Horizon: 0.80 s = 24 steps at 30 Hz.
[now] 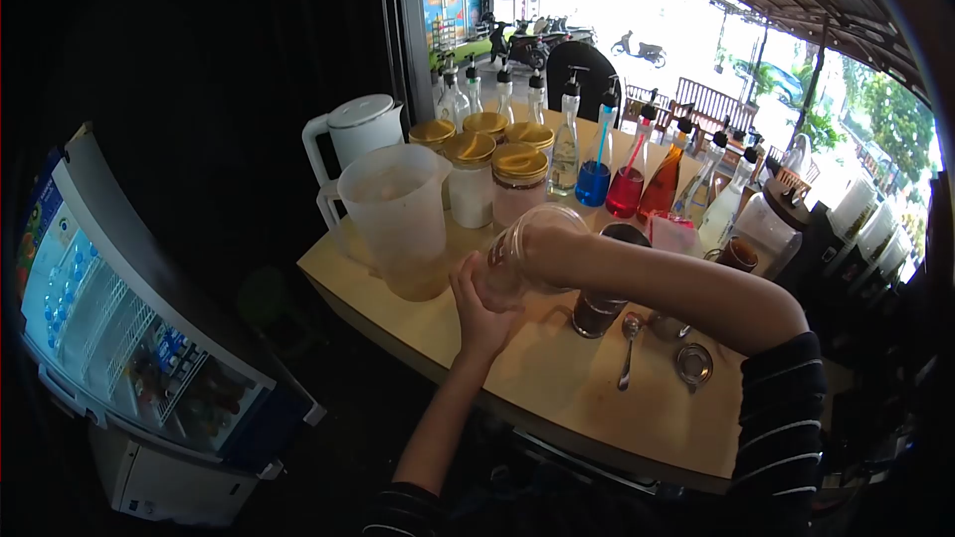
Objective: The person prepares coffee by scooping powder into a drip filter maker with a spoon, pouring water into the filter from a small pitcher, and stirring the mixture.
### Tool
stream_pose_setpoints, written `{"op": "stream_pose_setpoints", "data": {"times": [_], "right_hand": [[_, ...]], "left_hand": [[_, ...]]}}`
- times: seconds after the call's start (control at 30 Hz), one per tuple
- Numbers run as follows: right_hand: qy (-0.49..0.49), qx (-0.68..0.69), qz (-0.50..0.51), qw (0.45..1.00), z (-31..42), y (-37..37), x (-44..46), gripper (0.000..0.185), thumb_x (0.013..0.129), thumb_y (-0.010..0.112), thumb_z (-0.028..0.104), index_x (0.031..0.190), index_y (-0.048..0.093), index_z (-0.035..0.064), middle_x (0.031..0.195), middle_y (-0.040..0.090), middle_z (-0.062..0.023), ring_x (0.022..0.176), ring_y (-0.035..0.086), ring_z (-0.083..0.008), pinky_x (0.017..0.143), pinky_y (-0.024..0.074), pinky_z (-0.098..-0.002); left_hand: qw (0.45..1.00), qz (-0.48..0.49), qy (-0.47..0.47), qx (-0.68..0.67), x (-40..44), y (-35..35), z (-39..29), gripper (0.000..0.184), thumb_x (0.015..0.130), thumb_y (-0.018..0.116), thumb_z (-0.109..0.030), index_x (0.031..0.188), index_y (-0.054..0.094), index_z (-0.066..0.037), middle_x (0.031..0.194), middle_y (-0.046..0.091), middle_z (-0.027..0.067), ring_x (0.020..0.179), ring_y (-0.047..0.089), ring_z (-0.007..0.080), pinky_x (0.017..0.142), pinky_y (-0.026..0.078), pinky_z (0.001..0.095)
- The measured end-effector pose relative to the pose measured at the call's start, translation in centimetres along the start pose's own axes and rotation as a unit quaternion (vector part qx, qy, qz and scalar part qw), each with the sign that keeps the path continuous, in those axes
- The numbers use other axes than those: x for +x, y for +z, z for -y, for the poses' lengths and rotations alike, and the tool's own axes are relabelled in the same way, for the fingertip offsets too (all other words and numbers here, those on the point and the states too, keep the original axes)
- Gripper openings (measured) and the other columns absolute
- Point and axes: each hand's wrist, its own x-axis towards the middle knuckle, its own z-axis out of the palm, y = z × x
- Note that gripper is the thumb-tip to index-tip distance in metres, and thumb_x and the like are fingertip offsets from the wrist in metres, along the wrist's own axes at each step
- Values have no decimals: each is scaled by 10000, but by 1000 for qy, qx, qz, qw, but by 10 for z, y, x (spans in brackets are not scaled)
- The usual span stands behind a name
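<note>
My left hand [484, 320] is wrapped round the lower part of a clear plastic cup [505, 257], which tilts with its mouth toward the right. Across the table from the right comes my right arm, and my right hand [545, 255] is at the cup's mouth, seemingly inside it. Its fingers are hidden, so I cannot tell what they hold. Just left of the cup stands a large frosted pitcher [393, 214]. A dark-filled glass [597, 313] is partly covered by my right forearm. A spoon [629, 348] and a metal strainer [693, 365] lie nearer me.
Gold-lidded jars [520, 184] stand behind the cup. Several pump bottles, including a blue one [594, 174] and a red one [627, 189], line the far side. A white kettle [363, 129] is at back left. Beside the wooden table [557, 408] stands a drinks fridge [129, 308].
</note>
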Motion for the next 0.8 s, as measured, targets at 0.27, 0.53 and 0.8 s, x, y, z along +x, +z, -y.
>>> {"op": "stream_pose_setpoints", "data": {"times": [0.27,0.53,0.8], "right_hand": [[-112,45,-218,969,-24,30,0,137,779,595,199,832,649,85,778,661,-133,772,649,-283,654,508,-376],[-48,76,-67,994,-22,28,14,334,774,670,156,1099,648,80,1073,650,-88,925,633,-216,839,491,-314],[-93,-12,-76,993,-31,38,10,249,794,659,195,1015,669,80,1035,655,-77,921,626,-211,849,490,-320]], "left_hand": [[999,-4,33,-3,3,0,1,913,562,740,13,1362,303,-39,1290,349,180,1205,407,368,1035,375,439],[999,-17,39,19,2,1,4,985,516,802,5,1365,303,-27,1284,367,156,1217,404,330,1033,356,425],[999,-15,43,3,2,-1,-1,1019,479,806,28,1366,308,-28,1288,366,159,1222,399,335,1040,352,424]]}}
